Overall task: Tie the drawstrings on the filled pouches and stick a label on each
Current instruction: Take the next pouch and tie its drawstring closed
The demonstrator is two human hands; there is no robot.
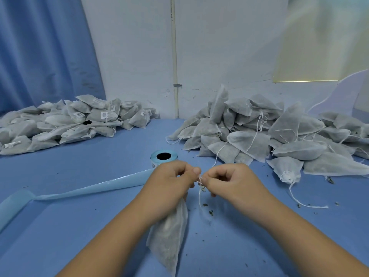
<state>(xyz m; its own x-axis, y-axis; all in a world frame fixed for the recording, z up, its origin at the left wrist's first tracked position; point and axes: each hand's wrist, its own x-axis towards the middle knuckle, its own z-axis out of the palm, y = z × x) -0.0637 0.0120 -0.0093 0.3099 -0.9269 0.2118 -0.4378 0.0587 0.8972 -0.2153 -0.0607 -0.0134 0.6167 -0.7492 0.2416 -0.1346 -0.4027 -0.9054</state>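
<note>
Head cam: mid-knot here. Left hand point(169, 182) grips the neck of the pouch point(169, 232), which dangles below it over the desk point(89, 226). Right hand point(229, 180) pinches the drawstring point(199, 181). Next up, probably: cinch tight, then grab a sticker from the label roll point(163, 156) just behind.

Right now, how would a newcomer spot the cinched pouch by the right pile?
Find the unlabelled pile on the right. At its near edge lies one small pouch. Unlike its neighbours, its puckered mouth faces the camera, a long white string trailing out.
</note>
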